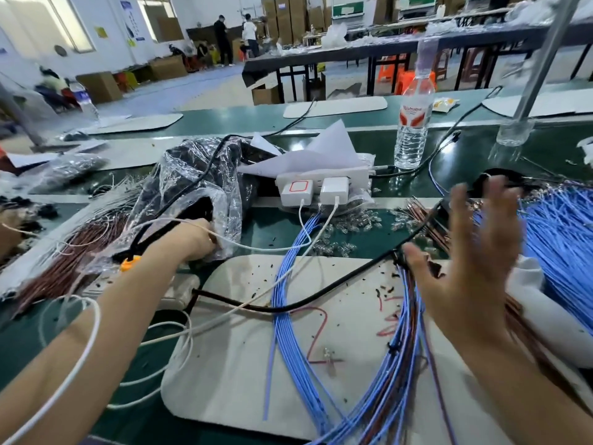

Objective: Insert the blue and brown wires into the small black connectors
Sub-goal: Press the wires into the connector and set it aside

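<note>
A green table filled the view, with a white mat lying on it at 6 o'clock. At 3 o'clock a thick heap of blue wires fanned out across the table edge. At 9 o'clock a sheaf of brown wires lay partly under a crumpled clear plastic bag, which sat at 10 o'clock and showed a dark mass of black connectors through its film.

On the mat, a loose band of blue strands ran from 12 towards 6 o'clock, and at 5 o'clock a mixed bundle of blue and brown wires curved off the lower edge.

The person's left hand reached from 8 o'clock into the mouth of the bag; its fingers were buried in the plastic, so whether it grasped anything could not be told. The right hand, blurred, was raised at 3 o'clock above the mixed bundle with fingers spread and released, grasping nothing.

A white power strip with two chargers stood just above centre, sheets of paper lying on top of it. A water bottle stood upright at 1 o'clock. A black cable crossed over the blue strands, and a thin white cable looped over the left forearm.
</note>
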The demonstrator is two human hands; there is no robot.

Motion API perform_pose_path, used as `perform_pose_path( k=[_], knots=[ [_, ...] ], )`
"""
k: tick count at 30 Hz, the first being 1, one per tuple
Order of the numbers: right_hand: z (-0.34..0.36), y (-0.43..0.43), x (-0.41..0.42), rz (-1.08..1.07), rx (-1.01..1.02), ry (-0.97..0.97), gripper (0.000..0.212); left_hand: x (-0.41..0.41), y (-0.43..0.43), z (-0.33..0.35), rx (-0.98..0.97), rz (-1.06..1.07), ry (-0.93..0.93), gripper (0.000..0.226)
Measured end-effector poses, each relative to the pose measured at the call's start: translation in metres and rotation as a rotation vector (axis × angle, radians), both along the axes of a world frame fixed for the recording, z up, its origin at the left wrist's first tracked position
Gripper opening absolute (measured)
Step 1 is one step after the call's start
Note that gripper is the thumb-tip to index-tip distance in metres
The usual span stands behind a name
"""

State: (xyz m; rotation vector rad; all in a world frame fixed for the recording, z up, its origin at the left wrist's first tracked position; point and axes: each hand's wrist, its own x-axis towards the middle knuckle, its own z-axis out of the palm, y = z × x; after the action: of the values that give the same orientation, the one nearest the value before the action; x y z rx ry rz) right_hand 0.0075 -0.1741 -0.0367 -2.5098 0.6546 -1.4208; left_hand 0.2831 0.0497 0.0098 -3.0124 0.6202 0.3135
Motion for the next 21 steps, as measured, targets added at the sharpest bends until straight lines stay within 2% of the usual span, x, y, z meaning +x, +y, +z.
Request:
perform_pose_path(
  k=[2, 3, 5, 6, 8, 10, 12, 13, 15, 16, 17, 20, 21],
  knots=[
    [0.01, -0.001, -0.008, -0.016, -0.115, -0.279, 0.077, 0.0, 0.002, 0.002, -0.034, -0.011, 0.018, 0.011],
    [0.011, -0.002, -0.009, 0.004, -0.195, -0.314, 0.077, -0.002, 0.003, 0.002, -0.039, -0.025, 0.011, 0.016],
    [0.007, -0.001, -0.007, 0.081, -0.315, -0.265, 0.079, -0.007, 0.002, 0.005, -0.012, -0.053, -0.071, 0.01],
    [0.004, 0.001, -0.005, 0.136, -0.292, -0.231, 0.076, -0.009, 0.002, 0.007, 0.013, -0.068, -0.125, 0.006],
    [-0.001, 0.0, -0.003, 0.235, -0.115, -0.178, 0.056, -0.019, 0.003, 0.012, 0.116, -0.116, -0.188, 0.01],
    [-0.005, -0.006, -0.001, 0.238, 0.009, -0.026, 0.032, -0.037, 0.008, 0.02, 0.236, -0.229, -0.192, 0.012],
    [-0.014, -0.011, 0.0, 0.221, 0.125, 0.23, 0.019, -0.06, 0.007, 0.03, 0.26, -0.35, -0.024, 0.017],
    [-0.017, -0.011, 0.001, 0.231, 0.184, 0.329, 0.018, -0.073, 0.003, 0.034, 0.196, -0.402, 0.154, 0.02],
    [-0.018, -0.011, 0.001, 0.24, 0.24, 0.408, 0.019, -0.093, -0.013, 0.037, -0.09, -0.379, 0.544, 0.022],
    [-0.017, -0.011, 0.0, 0.238, 0.24, 0.41, 0.018, -0.095, -0.022, 0.032, -0.199, -0.351, 0.575, 0.025],
    [-0.015, -0.01, 0.001, 0.236, 0.234, 0.401, 0.018, -0.093, -0.033, 0.024, -0.24, -0.324, 0.51, 0.029],
    [-0.013, -0.009, -0.001, 0.23, 0.224, 0.377, 0.017, -0.075, -0.063, -0.01, -0.116, -0.287, -0.009, 0.037],
    [-0.014, -0.009, -0.001, 0.228, 0.223, 0.379, 0.017, -0.067, -0.07, -0.021, -0.111, -0.261, -0.076, 0.036]
  ],
)
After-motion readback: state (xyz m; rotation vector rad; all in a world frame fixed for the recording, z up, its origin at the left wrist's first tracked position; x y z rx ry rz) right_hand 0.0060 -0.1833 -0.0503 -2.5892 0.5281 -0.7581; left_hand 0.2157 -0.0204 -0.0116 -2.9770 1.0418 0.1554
